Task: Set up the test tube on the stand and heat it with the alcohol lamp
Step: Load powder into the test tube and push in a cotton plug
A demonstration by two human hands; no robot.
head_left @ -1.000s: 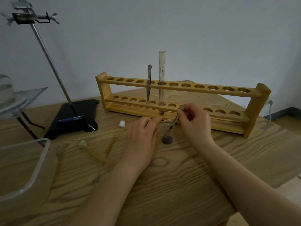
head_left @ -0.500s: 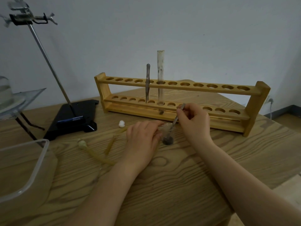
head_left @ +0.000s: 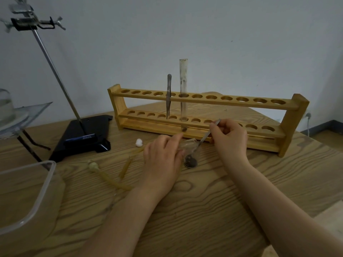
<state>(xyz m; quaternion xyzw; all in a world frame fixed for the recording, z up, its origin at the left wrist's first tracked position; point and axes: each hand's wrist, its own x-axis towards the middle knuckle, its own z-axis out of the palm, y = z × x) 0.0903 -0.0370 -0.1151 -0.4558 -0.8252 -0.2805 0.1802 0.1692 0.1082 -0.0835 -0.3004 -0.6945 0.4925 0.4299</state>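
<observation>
Near the middle of the tabletop: left hand with fingers curled round a small clear bag of dark powder, steadying it upright. Right hand just beside, fingers pinching a thin metal spatula whose lower end dips into the bag. Behind both hands, towards the far edge: wooden rack, with the test tube upright in one of its holes, a little dark matter at the bottom, and metal tweezers standing in the next hole to the left. At the far left: black-based stand with slanting rod and clamp at the top. Between stand and left hand: white cotton ball and yellowish rubber tubing. At the near left edge: clear plastic tray. At the left edge, partly out of view: glassware on a tripod; cannot tell what kind.
</observation>
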